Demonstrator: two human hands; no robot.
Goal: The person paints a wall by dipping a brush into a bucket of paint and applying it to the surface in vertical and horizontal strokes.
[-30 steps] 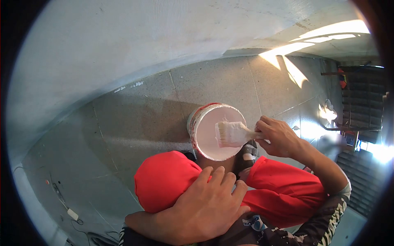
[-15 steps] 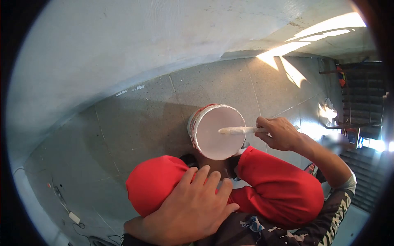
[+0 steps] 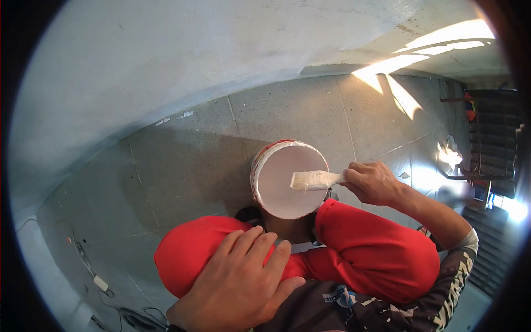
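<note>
My right hand (image 3: 371, 182) grips the handle of a paintbrush (image 3: 318, 180) and holds it over a round bucket (image 3: 255, 182). The brush is coated in white, with its bristle tip pointing left across the bucket's opening. Pale paint (image 3: 282, 200) shows inside the bucket, and the rim is smeared with white over red. Resting on my red-clad knee (image 3: 191, 249), my left hand (image 3: 243, 282) lies with its fingers apart and holds nothing.
A pale wall (image 3: 166, 50) curves along the far side, above a grey tiled floor (image 3: 193, 149). Sunlight patches fall at the upper right. On the floor at lower left lie a white adapter (image 3: 100, 283) and cables. Dark slatted structures (image 3: 492, 133) stand at right.
The brush has turned in my right hand, so its broad bristle face now shows, where before it appeared narrow and edge-on. My left hand and knee have shifted slightly left in view.
</note>
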